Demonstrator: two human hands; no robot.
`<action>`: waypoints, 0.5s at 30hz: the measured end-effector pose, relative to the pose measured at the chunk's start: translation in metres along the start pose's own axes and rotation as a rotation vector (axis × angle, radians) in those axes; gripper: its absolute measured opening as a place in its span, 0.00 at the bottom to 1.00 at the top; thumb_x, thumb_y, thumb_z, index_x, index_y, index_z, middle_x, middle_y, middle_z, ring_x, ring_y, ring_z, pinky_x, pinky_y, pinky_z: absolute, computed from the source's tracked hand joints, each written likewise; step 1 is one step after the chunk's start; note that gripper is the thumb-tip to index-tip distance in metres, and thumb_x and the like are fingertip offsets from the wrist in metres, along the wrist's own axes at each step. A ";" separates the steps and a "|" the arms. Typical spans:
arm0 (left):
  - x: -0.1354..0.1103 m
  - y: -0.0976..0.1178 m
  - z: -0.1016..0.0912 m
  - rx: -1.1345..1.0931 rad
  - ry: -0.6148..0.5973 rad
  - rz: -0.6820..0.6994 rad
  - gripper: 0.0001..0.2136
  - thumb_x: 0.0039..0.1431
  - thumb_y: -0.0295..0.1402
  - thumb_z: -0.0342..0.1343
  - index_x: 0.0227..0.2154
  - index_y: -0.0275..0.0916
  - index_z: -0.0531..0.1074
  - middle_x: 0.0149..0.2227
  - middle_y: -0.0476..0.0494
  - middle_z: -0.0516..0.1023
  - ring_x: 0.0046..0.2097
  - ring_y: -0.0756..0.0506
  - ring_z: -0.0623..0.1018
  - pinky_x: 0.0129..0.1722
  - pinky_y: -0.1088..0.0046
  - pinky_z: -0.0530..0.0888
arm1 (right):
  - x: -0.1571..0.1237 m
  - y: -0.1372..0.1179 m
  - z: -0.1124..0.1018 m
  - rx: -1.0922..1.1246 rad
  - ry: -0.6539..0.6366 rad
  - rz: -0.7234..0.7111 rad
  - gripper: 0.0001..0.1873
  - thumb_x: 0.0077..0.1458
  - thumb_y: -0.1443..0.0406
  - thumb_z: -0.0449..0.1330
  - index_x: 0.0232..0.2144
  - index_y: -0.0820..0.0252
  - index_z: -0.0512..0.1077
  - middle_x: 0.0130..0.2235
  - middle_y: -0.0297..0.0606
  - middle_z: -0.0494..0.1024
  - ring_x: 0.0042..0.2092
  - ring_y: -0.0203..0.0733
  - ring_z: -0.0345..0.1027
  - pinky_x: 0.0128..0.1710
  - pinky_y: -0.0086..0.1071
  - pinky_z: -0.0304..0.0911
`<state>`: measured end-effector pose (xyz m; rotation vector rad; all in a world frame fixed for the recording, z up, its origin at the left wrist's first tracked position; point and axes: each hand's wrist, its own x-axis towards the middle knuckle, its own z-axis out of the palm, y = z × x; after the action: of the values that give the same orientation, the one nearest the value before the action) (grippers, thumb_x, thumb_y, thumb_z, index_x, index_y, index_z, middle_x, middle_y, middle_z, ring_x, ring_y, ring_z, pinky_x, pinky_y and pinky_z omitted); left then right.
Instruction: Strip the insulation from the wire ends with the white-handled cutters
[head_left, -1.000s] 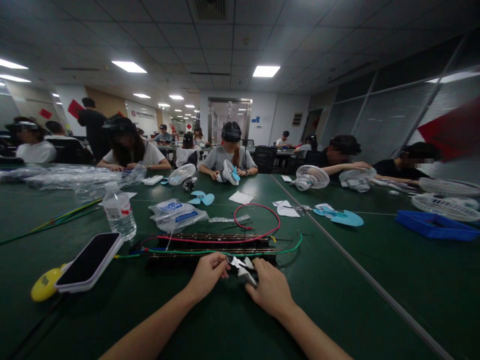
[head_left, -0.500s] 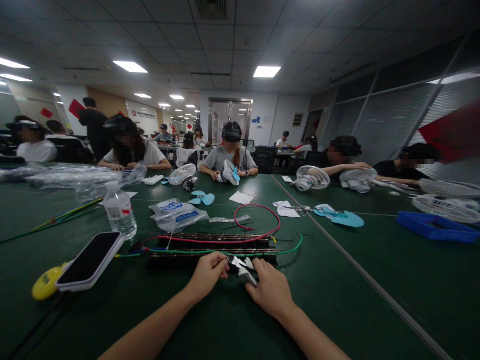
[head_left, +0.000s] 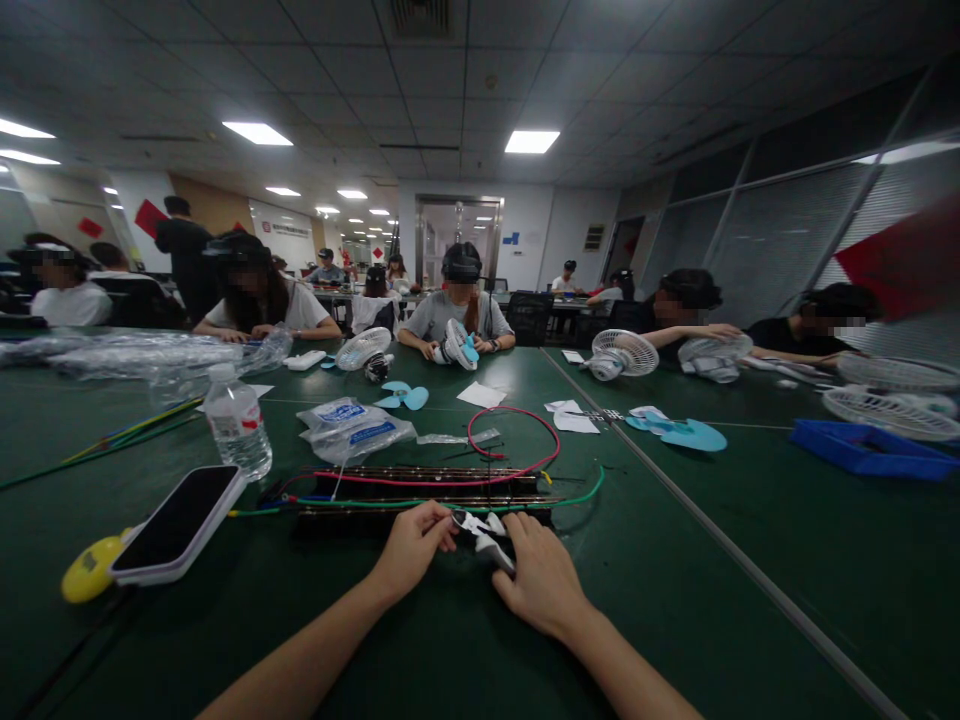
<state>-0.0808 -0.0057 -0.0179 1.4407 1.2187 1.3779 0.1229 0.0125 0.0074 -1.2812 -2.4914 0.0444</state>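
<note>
My left hand [head_left: 411,548] is closed in a pinch at the near edge of a long dark strip board [head_left: 420,492] that lies across the green table [head_left: 675,600]. What the fingers pinch is too small to make out. My right hand [head_left: 541,575] is wrapped round the handles of small cutting pliers [head_left: 480,532], whose metal jaws point left toward my left fingertips. Red wire [head_left: 517,440] loops above the board. A green wire [head_left: 577,495] runs along it.
A phone [head_left: 178,522] lies on a yellow object [head_left: 86,570] at the left, with a water bottle [head_left: 237,420] and plastic bags [head_left: 352,425] behind. Small fans [head_left: 621,355], blue fan blades [head_left: 679,433] and a blue tray [head_left: 870,450] sit farther off. Several people work across the table.
</note>
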 end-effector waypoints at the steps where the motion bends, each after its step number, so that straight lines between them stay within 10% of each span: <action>1: 0.000 0.000 0.000 0.000 -0.007 -0.003 0.13 0.55 0.40 0.54 0.30 0.34 0.72 0.25 0.45 0.74 0.26 0.49 0.74 0.29 0.74 0.70 | 0.000 0.000 0.000 0.003 -0.002 -0.001 0.19 0.43 0.62 0.56 0.41 0.58 0.63 0.42 0.40 0.67 0.42 0.44 0.59 0.42 0.34 0.52; 15: 0.000 -0.001 0.001 0.001 -0.048 -0.014 0.10 0.55 0.36 0.53 0.29 0.34 0.71 0.26 0.45 0.74 0.27 0.48 0.75 0.29 0.73 0.70 | -0.001 0.001 0.000 0.016 -0.010 -0.017 0.20 0.44 0.62 0.55 0.42 0.58 0.62 0.42 0.40 0.66 0.43 0.44 0.58 0.42 0.33 0.51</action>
<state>-0.0796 -0.0053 -0.0194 1.4556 1.1966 1.3258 0.1241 0.0128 0.0065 -1.2561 -2.5053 0.0661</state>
